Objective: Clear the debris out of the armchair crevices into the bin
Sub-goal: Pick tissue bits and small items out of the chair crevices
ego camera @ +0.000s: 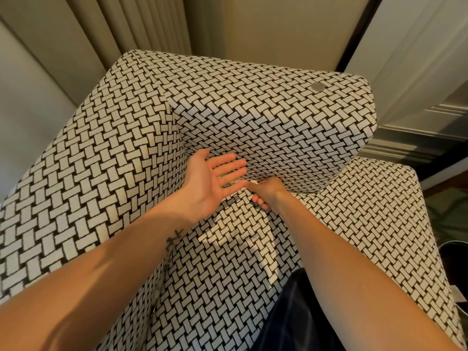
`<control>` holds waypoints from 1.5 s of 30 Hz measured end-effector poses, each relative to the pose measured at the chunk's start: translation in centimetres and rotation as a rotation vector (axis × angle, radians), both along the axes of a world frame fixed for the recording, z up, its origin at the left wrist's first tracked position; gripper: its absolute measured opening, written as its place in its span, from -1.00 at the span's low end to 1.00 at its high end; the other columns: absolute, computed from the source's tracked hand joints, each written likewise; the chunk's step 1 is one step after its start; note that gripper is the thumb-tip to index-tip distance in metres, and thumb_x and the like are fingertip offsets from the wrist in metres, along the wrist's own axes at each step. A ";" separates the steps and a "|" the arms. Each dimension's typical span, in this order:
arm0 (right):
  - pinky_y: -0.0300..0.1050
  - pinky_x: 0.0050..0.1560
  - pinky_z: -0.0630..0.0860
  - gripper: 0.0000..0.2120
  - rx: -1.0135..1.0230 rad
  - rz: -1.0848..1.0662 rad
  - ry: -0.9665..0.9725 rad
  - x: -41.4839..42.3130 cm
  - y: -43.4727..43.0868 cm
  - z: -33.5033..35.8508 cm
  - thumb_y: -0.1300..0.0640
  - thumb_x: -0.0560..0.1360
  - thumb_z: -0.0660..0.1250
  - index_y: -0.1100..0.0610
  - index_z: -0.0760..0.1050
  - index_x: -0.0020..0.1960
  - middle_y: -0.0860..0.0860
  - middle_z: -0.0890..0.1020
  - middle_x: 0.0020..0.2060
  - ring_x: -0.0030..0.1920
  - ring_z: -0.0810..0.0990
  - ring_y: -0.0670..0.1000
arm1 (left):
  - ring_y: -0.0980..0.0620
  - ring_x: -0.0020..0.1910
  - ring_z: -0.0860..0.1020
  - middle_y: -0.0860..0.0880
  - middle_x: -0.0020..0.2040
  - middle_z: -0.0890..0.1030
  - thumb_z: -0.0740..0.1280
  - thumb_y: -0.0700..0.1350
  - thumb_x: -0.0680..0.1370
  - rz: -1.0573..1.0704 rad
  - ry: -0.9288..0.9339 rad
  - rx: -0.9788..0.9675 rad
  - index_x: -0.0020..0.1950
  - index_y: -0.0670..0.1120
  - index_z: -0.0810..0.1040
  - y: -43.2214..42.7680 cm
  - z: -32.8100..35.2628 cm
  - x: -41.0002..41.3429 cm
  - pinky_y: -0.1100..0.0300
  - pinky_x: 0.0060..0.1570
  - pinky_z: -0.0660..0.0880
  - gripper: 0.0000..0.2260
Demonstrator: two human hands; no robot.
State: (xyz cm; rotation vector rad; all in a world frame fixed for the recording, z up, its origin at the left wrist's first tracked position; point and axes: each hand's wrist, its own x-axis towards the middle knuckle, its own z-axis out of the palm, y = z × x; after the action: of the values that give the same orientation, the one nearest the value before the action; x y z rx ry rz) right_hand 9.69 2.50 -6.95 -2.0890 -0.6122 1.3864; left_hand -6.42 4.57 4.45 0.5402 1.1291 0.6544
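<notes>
Right grip (263,192) pinched at the armchair (266,117) back crevice; left hand (207,183) spread flat beside it.

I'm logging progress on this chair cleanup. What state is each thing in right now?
Left hand: open, palm up, empty, held beside the crevice.
Right hand: fingers curled, fingertips pushed into the crevice; any hold on debris cannot be told.
Black-and-cream basketweave armchair: upright, seat pressed down under the hands.
Small pale debris scrap: lodged in the back crevice.
Round grey coin-like disc: lying flat on the backrest top.

Beige curtain (141,24) — coin (318,86)
</notes>
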 end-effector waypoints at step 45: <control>-0.12 -0.30 0.47 -0.87 0.328 0.359 -0.092 -0.5 -4.1 -0.1 -0.04 0.45 0.55 0.01 0.70 -0.12 -0.09 0.54 -0.49 -0.47 0.42 -0.06 | -0.13 0.17 0.66 -0.18 0.12 0.71 -0.03 0.08 0.73 -0.042 0.097 0.080 0.19 -0.17 0.59 -0.1 0.3 0.1 -0.08 0.25 0.56 -0.52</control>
State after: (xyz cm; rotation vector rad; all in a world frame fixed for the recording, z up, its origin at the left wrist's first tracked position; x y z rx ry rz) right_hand 9.21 -1.62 -7.10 -1.8448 -1.2143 1.2715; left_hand -6.29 4.44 4.71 0.6683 1.1825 0.6446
